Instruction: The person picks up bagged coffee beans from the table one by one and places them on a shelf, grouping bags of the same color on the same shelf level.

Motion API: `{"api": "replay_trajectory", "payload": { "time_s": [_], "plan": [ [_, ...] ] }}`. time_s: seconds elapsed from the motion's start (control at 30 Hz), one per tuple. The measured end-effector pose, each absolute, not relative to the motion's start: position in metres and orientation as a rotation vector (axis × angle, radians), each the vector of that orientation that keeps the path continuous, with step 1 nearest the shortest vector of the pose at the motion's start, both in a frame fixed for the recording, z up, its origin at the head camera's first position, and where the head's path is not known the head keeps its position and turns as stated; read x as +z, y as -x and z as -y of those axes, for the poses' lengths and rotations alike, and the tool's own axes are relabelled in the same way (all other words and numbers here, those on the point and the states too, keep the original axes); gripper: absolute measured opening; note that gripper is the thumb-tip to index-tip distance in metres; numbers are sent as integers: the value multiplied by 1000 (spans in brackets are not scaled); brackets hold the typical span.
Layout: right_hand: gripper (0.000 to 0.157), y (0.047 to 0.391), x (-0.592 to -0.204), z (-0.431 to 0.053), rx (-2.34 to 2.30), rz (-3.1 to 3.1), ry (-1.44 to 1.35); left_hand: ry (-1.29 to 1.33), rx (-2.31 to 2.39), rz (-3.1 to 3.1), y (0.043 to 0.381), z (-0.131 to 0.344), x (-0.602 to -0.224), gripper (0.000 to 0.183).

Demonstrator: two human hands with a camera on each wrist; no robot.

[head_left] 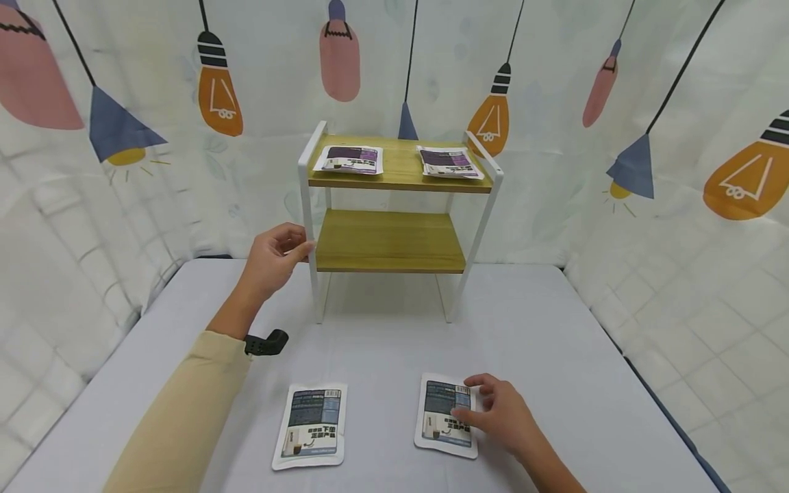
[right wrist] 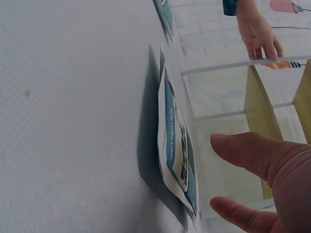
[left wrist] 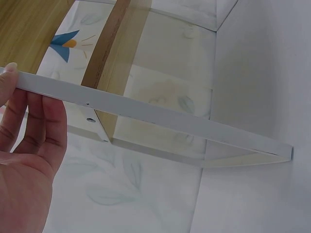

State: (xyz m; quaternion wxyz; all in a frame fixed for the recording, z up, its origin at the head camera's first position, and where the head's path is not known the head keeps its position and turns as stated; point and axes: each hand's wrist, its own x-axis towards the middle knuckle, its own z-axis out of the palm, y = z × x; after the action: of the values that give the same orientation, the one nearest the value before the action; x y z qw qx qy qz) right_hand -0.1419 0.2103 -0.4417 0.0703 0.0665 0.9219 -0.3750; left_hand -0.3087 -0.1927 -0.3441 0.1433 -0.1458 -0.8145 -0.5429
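A small two-tier shelf (head_left: 391,239) with wooden boards and a white frame stands at the back of the table. My left hand (head_left: 275,261) pinches its left upright; in the left wrist view, the thumb lies on one side of the white bar (left wrist: 146,110) and the fingers on the other. Over the right coffee pouch (head_left: 440,424), which lies flat on the cloth, my right hand (head_left: 502,419) hovers with thumb and fingers spread. The right wrist view shows a gap between that thumb and the pouch (right wrist: 177,145). Another such pouch (head_left: 313,426) lies to the left.
On the top board lie purple-labelled pouches, on the left (head_left: 351,159) and on the right (head_left: 450,163). A white cloth covers the table (head_left: 382,356). Curtains (head_left: 265,82) printed with lamps hang behind and at both sides.
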Motion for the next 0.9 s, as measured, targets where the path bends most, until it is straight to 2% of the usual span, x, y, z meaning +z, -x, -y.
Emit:
{"api": "replay_trajectory", "payload": {
  "time_s": [0.33, 0.9],
  "plan": [
    [57, 145, -448, -207, -1102, -2791, -102, 407, -1557, 2352, 309, 193, -346, 27],
    [65, 146, -450, -198, -1036, -2808, -123, 432, -1558, 2335, 309, 193, -345, 27]
  ]
}}
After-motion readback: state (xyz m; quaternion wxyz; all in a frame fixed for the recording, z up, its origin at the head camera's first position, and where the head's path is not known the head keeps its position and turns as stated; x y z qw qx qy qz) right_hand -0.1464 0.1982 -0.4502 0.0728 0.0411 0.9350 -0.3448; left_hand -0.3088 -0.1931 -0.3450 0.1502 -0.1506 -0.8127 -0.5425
